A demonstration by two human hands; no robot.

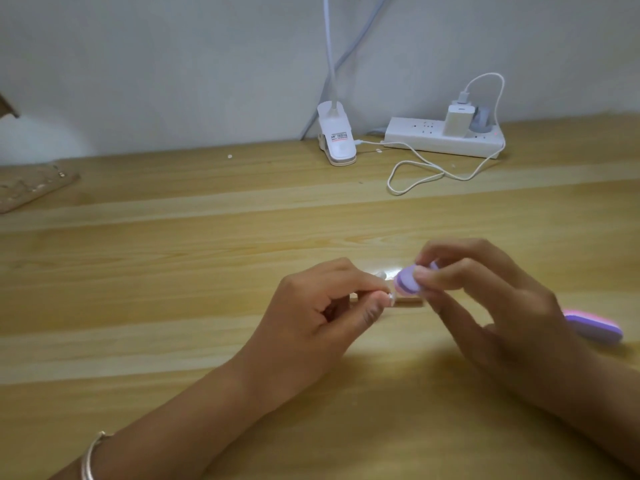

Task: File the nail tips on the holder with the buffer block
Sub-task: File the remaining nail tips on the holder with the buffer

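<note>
Head: right hand grips buffer block, second block on table; one holder.

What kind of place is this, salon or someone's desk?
Likely a home desk, not a salon: a plain wooden tabletop against a bare wall, a white power strip with a charger plugged in, and a clip-on lamp base at the back.
</note>
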